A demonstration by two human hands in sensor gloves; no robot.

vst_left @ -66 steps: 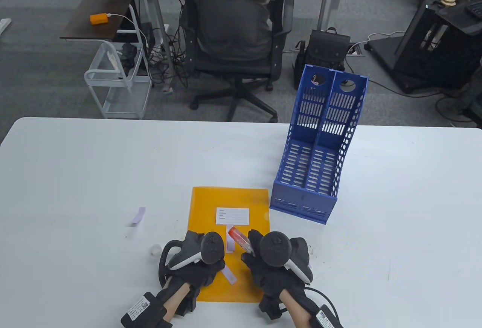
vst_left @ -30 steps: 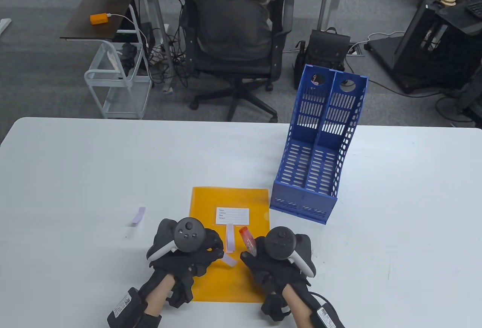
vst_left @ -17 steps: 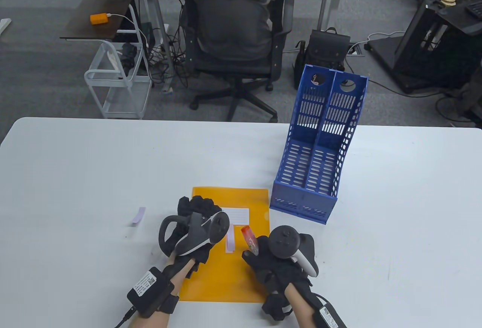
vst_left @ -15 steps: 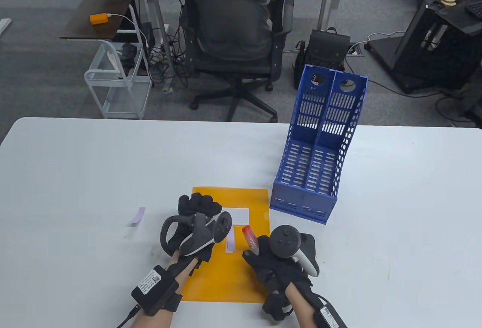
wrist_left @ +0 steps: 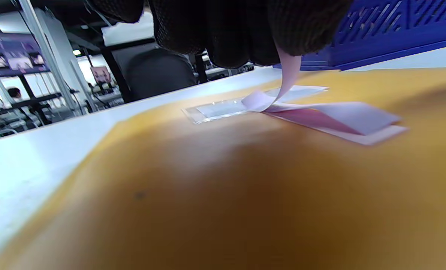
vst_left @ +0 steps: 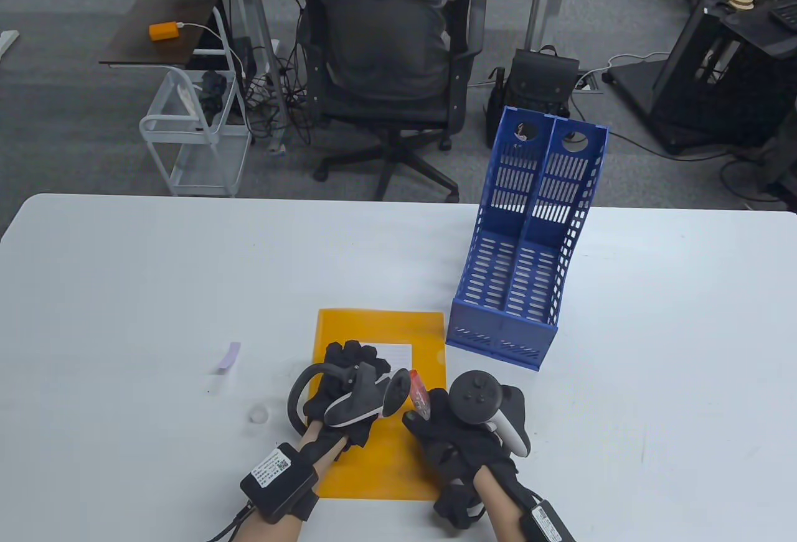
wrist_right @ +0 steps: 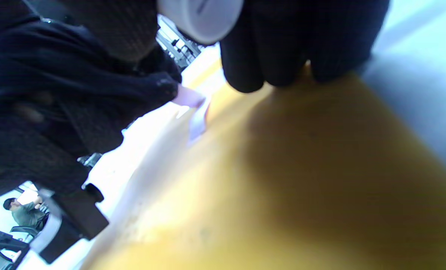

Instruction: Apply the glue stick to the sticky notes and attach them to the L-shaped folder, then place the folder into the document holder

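An orange L-shaped folder lies flat at the table's front edge, with a white label near its top. My left hand hovers over the folder's upper middle. In the left wrist view its fingertips pinch a pale purple sticky note, which curls down onto another note lying on the folder. My right hand grips a red glue stick with the tip up, beside the left hand. The blue document holder stands behind the folder on the right.
A spare purple sticky note and the glue stick's clear cap lie on the table left of the folder. An office chair with a person in it stands beyond the table's far edge.
My left hand lifted a sticky note from the folder's lower part, swung up and left, then moved right over the note lying below the label. My right hand drifted slightly right with the glue stick.
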